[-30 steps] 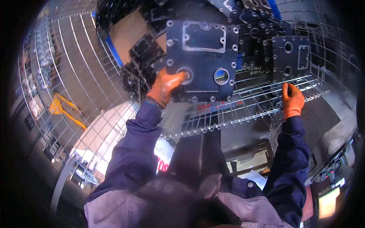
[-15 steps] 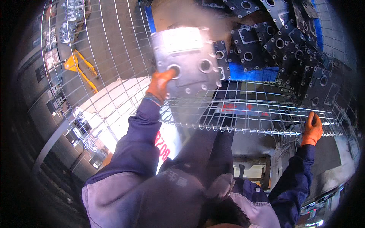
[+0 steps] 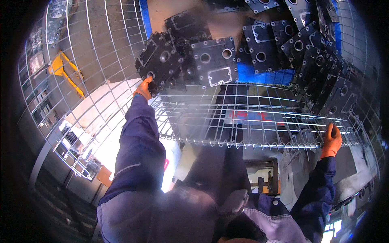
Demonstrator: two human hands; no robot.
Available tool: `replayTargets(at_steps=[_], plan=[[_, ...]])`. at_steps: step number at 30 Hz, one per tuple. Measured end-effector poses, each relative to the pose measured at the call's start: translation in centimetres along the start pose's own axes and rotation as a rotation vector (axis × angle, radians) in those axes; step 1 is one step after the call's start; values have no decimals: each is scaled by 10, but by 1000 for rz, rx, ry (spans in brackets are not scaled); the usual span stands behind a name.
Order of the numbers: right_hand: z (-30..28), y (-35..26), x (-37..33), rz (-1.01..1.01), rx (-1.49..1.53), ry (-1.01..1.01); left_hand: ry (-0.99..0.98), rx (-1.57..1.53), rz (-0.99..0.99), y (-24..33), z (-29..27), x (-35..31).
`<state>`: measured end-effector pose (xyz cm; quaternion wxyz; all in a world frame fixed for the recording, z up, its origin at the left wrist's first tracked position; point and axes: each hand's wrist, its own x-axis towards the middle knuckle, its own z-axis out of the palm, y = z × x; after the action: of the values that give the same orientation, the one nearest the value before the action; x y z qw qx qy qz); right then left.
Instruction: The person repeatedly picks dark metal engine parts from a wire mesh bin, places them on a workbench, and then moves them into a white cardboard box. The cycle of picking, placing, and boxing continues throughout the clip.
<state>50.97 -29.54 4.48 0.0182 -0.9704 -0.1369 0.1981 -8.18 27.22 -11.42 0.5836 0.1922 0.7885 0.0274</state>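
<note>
A yellow two-pronged frame [image 3: 58,69] sits on the floor [image 3: 106,52] at left, a brown box [image 3: 104,175] lower down.

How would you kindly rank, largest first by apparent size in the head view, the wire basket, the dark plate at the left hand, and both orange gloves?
1. Wire basket
2. Dark plate
3. Right glove
4. Left glove (visible part)
</note>
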Motion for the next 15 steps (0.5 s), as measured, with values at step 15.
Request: replayTargets(at_steps=[15], plan=[[2, 3, -2, 75, 193, -41, 24, 1531, 1714, -12, 255, -96]])
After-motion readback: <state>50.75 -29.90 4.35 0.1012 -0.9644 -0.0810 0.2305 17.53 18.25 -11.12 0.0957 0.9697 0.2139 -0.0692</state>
